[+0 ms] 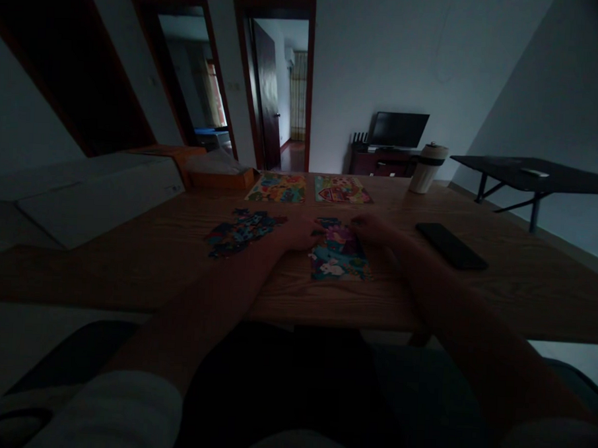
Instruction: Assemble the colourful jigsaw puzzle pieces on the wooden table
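A partly assembled jigsaw puzzle lies on the wooden table in front of me, with a white rabbit in its lower part and a purple patch above. My left hand rests at its upper left side, fingers curled together; in the dim light, whatever is between them cannot be made out. At the upper right corner of the puzzle is my right hand, its fingers bent and pinched close, their tips too dark to show what they hold. Left of my left hand spreads a pile of loose puzzle pieces.
Two colourful picture sheets lie behind the puzzle. A black phone is on the right, and a tumbler stands farther back. To the left are an orange tissue box and a large white box.
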Motion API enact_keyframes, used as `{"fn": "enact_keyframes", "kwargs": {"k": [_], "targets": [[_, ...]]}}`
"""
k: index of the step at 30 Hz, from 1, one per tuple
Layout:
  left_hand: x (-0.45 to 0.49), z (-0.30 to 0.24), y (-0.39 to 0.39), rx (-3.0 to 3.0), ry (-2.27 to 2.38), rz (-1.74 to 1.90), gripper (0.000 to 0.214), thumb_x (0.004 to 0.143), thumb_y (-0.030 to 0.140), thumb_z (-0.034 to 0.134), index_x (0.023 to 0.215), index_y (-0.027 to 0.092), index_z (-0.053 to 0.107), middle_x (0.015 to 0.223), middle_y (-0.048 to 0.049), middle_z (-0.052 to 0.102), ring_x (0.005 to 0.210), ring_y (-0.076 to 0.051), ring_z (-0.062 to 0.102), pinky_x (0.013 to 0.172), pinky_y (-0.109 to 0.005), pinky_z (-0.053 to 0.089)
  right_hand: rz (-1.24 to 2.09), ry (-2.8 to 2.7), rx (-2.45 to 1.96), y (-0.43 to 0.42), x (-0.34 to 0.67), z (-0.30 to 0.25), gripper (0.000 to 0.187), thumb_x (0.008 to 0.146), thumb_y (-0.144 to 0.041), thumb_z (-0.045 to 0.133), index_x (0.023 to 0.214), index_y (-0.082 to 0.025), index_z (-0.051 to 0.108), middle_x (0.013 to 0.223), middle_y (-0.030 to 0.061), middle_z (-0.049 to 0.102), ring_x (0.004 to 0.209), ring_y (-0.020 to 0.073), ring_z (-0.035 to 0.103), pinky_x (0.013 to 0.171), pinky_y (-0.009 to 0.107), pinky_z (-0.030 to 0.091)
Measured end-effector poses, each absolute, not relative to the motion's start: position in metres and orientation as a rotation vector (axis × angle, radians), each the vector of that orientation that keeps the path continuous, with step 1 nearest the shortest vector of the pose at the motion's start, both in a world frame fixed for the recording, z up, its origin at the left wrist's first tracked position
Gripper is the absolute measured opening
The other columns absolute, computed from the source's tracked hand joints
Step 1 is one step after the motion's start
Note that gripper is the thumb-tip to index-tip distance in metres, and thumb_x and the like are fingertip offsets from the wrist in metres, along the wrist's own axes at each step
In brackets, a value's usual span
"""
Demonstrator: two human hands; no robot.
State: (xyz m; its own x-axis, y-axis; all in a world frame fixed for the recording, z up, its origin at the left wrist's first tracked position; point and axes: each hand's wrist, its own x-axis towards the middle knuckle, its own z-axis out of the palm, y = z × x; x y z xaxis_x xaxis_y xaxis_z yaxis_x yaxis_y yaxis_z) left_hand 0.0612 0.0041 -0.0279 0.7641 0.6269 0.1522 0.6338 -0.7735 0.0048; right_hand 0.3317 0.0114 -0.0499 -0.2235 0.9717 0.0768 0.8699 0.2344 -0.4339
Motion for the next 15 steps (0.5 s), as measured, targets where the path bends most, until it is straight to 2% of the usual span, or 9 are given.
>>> {"fn": "enact_keyframes", "kwargs": {"k": [5,11,15], "targets": [[0.064,-0.023,-0.004,-2.898,-1.068,-0.225,0.036,0.097,0.031,0.052,0.124,0.023,0.073,0.137,-0.0071,0.065,0.124,-0.026,0.059,0.108,-0.035,0.042,0.441,-2.238,-1.664,0.011,0.334,-0.049,0.033,0.097,-0.039,0.059,0.119,-0.020,0.075,0.126,0.0097,0.072,0.109,0.0259,0.070,0.100,0.035,0.052],[0.069,-0.020,-0.009,-2.890,-1.102,-0.139,0.038,0.099,0.032,0.048,0.126,0.020,0.070,0.123,-0.0112,0.071,0.113,-0.027,0.064,0.098,-0.036,0.048,0.451,-2.221,-1.696,0.007,0.331,-0.046,0.034,0.095,-0.043,0.060,0.118,-0.024,0.076,0.121,0.0080,0.074,0.108,0.0289,0.070,0.102,0.041,0.051],[0.071,-0.021,-0.008,-2.852,-1.122,-0.094,0.039,0.101,0.038,0.044,0.123,0.021,0.071,0.119,-0.0117,0.072,0.111,-0.028,0.065,0.094,-0.037,0.049,0.436,-2.202,-1.745,0.006,0.330,-0.045,0.039,0.092,-0.048,0.064,0.119,-0.023,0.075,0.121,0.0084,0.074,0.109,0.0283,0.069,0.104,0.040,0.049]]}}
